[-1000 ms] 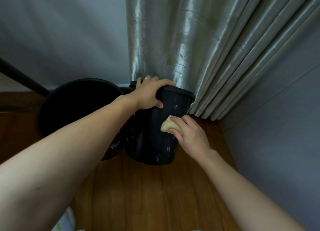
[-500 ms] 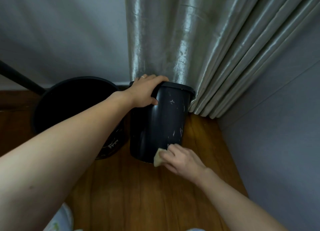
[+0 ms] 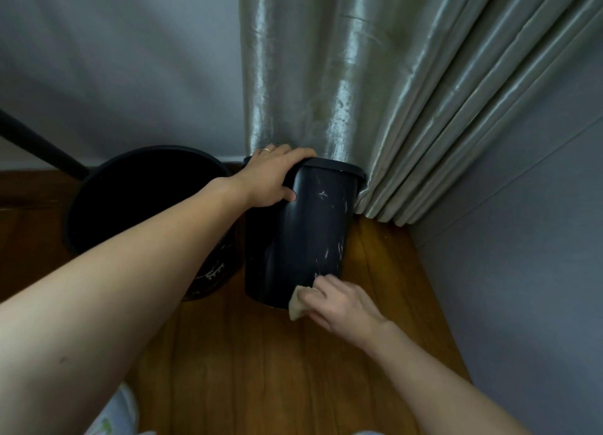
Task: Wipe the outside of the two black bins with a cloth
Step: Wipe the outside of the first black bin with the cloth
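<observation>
Wooden floor [image 3: 261,369] in a curtained corner carries a wide black bin [image 3: 143,199] beside a narrow black bin [image 3: 303,238], whose rim the left hand [image 3: 270,176] grips while the right hand [image 3: 339,304] pinches a cloth [image 3: 297,305] against its lower wall.

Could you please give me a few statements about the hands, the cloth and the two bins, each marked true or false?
1. The left hand grips the rim of the narrower bin. True.
2. The right hand presses the cloth near that bin's rim. False: it is down at the base.
3. The wider bin stands to the left of the narrower one. True.
4. The cloth is black. False: it is pale yellow.
5. The curtain hangs behind the narrower bin. True.
</observation>
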Available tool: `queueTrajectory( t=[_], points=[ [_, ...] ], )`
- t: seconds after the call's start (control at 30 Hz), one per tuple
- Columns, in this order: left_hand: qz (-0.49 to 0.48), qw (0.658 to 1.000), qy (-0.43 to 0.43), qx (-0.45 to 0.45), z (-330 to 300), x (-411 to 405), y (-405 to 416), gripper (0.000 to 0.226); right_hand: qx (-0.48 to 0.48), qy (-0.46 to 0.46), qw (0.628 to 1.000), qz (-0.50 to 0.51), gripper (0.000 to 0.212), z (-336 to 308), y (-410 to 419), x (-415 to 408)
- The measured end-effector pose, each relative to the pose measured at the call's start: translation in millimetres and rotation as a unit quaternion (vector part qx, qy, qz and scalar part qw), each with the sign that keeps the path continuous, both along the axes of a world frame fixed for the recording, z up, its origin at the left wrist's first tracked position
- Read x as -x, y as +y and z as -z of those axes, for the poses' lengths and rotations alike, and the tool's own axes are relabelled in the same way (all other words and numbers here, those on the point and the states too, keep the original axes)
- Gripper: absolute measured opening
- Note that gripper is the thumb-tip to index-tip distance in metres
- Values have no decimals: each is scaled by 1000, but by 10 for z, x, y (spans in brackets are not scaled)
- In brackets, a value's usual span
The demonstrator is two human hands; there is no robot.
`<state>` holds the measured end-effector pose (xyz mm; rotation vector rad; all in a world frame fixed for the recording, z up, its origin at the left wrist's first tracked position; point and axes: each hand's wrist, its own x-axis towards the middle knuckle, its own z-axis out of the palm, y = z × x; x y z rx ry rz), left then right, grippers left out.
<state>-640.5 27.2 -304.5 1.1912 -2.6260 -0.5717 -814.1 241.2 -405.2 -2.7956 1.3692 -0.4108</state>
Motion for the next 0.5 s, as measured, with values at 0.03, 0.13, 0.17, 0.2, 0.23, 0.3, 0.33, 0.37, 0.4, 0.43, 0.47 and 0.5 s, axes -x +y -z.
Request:
queueTrajectory(
  t=[0.03,0.13,0.17,0.2,0.23,0.3,0.33,0.37,0.4,0.43,0.47,0.5],
  points=[
    [-1,1000,0,0,4,-7,-1,85,11,-5,1000,12,17,-30,-44,-14],
    [-2,1000,1,5,25,-4,-9,86,44,-35,991,124,24,-167,-233,-72],
    [-3,1000,0,8,28,2,-4,87,45,-47,986,155,25,-194,-272,-84],
    [-4,1000,-1,11,28,5,-2,87,42,-56,983,167,26,-199,-278,-95],
    [-3,1000,-1,11,27,5,-5,87,35,-59,985,159,25,-177,-249,-100],
    [0,1000,1,9,26,2,-10,86,15,-41,995,94,23,-79,-119,-84],
    [2,1000,2,7,22,-4,-11,85,3,-27,998,56,21,-25,-47,-63],
    [3,1000,3,4,19,-6,-10,85,-9,-17,999,28,20,16,8,-36],
    [4,1000,4,3,21,-9,-18,84,-16,-12,1000,15,19,36,33,-13],
    [4,1000,4,4,25,-10,-22,84,-17,-13,1000,12,19,40,30,6],
    [3,1000,4,5,29,-11,-22,85,-13,-18,1000,15,20,25,3,16],
    [2,1000,3,5,34,-14,-24,85,-8,-25,999,25,21,-4,-47,21]
  ],
)
